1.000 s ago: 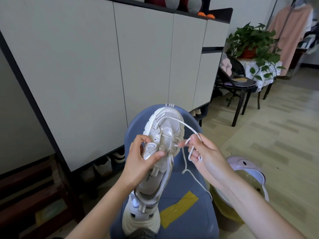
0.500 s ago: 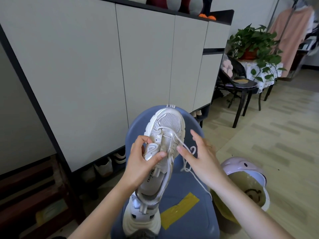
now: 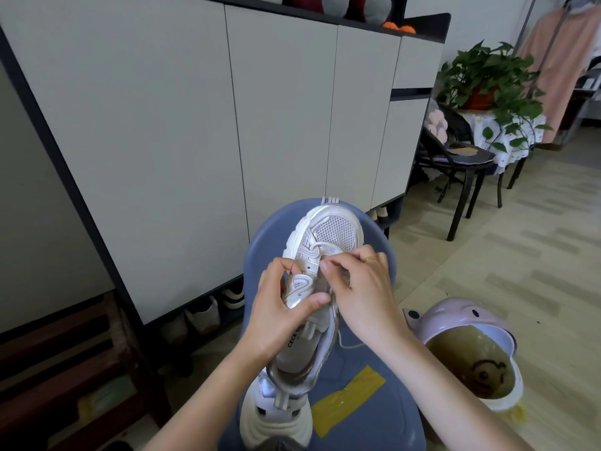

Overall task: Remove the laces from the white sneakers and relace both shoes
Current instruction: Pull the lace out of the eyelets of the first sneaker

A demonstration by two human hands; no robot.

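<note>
The white sneaker (image 3: 320,288) is held up over the blue chair (image 3: 367,402), toe pointing away, while the second sneaker (image 3: 276,418) sits below it at the near edge of the seat. The left hand (image 3: 279,310) grips the shoe's left side, thumb pressed across the tongue and fingers curled behind the upper. The right hand (image 3: 357,288) has its fingers curled in a pinch at an eyelet near the toe — the lace (image 3: 320,245) makes one short loop there, and a loose length trails out below the wrist toward the chair seat. Whether the lace tip is actually between the fingertips cannot be made out.

This looks like relacing at its lowest eyelets, so most of this shoe remains undone. The next move probably calls for steady support from the left hand while the right feeds the tip through the eyelet and draws the slack — evenly, without twisting.
</note>
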